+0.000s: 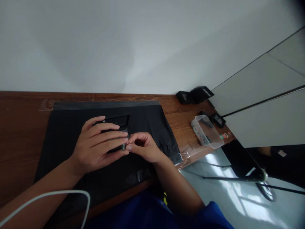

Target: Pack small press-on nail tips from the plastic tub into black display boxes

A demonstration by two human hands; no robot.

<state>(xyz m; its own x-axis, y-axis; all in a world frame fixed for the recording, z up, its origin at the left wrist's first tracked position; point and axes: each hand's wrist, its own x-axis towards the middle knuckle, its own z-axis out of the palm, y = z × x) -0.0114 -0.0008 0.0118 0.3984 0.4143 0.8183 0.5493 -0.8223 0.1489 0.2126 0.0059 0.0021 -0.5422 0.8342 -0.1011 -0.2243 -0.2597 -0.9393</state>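
My left hand is wrapped over a small dark flat object above a black mat on the wooden desk. My right hand meets it from the right, fingertips pinched on a tiny grey part at the object's edge. What that part is I cannot make out. A black rectangular tray or frame lies on the mat just behind my left fingers.
A clear plastic box with small parts stands at the desk's right end. Black holders sit by the wall corner. A white cable loops over my left forearm. Grey floor and a black stand lie to the right.
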